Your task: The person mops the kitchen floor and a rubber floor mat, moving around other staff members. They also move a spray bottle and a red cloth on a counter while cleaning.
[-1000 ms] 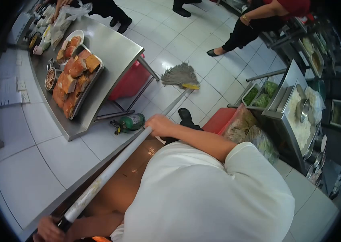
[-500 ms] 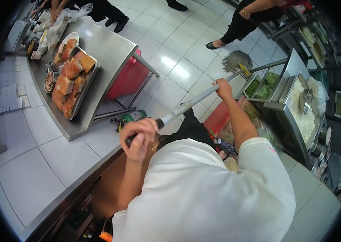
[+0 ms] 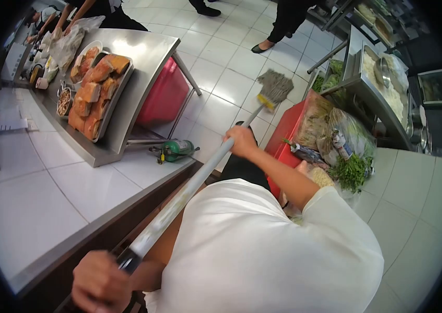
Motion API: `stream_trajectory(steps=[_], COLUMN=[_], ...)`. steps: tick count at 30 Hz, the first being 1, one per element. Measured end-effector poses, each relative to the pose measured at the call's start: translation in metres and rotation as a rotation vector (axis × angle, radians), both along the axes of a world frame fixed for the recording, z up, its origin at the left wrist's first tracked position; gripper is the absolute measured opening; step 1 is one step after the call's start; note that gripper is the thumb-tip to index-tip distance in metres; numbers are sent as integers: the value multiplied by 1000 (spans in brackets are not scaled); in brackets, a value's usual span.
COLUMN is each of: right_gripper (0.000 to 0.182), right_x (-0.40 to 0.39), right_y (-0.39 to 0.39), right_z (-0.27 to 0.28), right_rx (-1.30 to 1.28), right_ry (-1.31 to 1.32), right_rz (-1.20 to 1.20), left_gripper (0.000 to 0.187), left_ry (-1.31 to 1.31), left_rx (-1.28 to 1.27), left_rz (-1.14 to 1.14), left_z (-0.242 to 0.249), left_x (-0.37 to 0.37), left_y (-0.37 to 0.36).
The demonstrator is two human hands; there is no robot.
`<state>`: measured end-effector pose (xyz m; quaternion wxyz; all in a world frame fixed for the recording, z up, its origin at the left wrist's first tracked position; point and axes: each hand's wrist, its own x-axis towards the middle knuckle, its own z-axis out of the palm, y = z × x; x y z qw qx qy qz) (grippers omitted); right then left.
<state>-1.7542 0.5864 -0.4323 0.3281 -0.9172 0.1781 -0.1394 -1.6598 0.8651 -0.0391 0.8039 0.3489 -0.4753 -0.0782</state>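
Note:
A mop (image 3: 183, 202) slants across my body from lower left to upper middle. Its grey string head (image 3: 277, 85) rests on the white floor tiles, held by a yellow clamp. My left hand (image 3: 99, 284) is closed round the black-gripped end of the handle, low at the left and slightly blurred. Farther up the pole, my right hand (image 3: 240, 140) wraps around it, closer to the mop head. Beside my right arm stands a red crate (image 3: 289, 136) with bagged vegetables in it.
On the left, a steel table (image 3: 150, 57) carries a tray of large orange-brown chunks (image 3: 93, 94). A pink-red tub (image 3: 161, 94) stands beneath it. A green gas cylinder (image 3: 179, 147) lies nearby. At the right is a steel counter (image 3: 359, 65). Another person's shoe (image 3: 262, 47) stands beyond the mop.
My left hand has drawn the handle's end down and left, toward me. My right hand has moved left and down with the pole. The mop head has come closer across the floor.

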Motion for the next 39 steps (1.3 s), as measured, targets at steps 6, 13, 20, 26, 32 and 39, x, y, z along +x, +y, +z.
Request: stream_trajectory(steps=[6, 13, 20, 26, 32, 39], right_gripper=[15, 9, 28, 14, 16, 27], right_x=[-16, -37, -47, -15, 41, 43], right_y=[83, -75, -98, 31, 158, 166], right_z=[29, -57, -84, -12, 48, 48], right_rx=[109, -86, -148, 102, 257, 258], right_ry=[-139, -76, 102, 90, 207, 263], right_rz=[163, -83, -373, -20, 759, 832], left_gripper=[9, 31, 15, 44, 14, 14], left_ry=[-89, -114, 46, 117, -78, -24], left_rx=[-315, 129, 479, 290, 182, -164], left_rz=[-335, -146, -62, 68, 112, 184], left_z=[38, -45, -143, -16, 114, 64], left_x=[14, 5, -17, -10, -13, -31], left_y=[38, -50, -31, 81, 134, 183])
